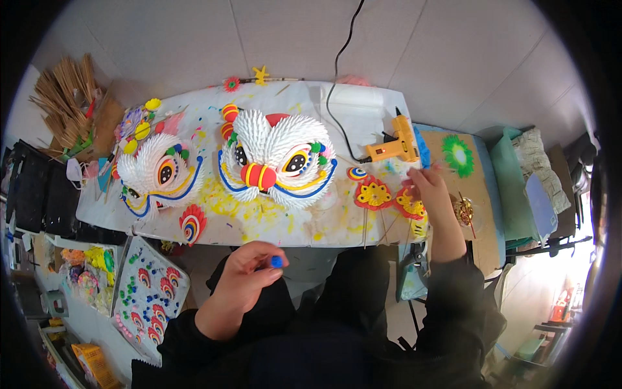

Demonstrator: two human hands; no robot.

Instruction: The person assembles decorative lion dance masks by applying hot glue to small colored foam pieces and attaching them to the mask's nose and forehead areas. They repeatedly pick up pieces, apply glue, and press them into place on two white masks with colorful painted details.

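My left hand [247, 277] is raised in front of the table edge. A small round blue piece [276, 262] is pinched between its thumb and fingers. Over the right part of the table, the fingers of my right hand [431, 189] are drawn together. What they hold, if anything, is too small to make out. Just beyond them lies a yellow glue gun [396, 144] with a black cord. Beside the right hand are red and yellow scalloped ornaments [372, 194] on thin sticks. Two white lion-dance heads [288, 155] with painted eyes and blue trim sit at the middle and left.
A tray [186, 280] of small balls and red eye-shaped pieces stands at lower left. A bundle of wooden sticks [65, 97] is at far left. A green spiky disc [459, 155] lies on cardboard at right. Near the front edge rests a red eye-shaped piece [192, 225].
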